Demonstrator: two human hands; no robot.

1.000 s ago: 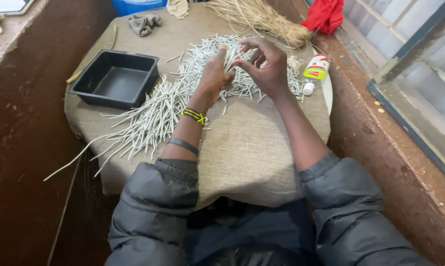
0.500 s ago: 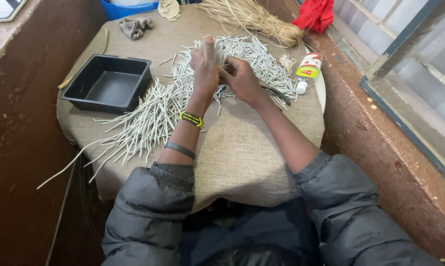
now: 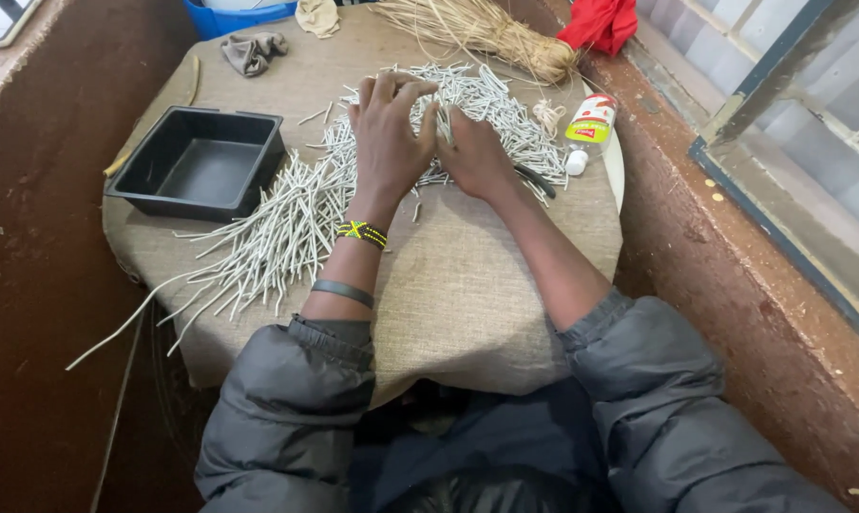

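One black tray, one glue bottle, uncounted pale sticks; left hand and right hand fingers pinching several sticks.

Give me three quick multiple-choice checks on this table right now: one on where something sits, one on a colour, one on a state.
1. Where is the black tray?
A. Left of the pale sticks
B. On the floor
C. Right of the bottle

2. What colour is the cloth at the table's far right?
A. Green
B. Red
C. White

3. What state is the tray in?
A. Full of sticks
B. Upside down
C. Empty, upright

Answers:
1 A, it sits on the burlap table beside the left hand.
2 B, bright red.
3 C, its bare bottom shows.
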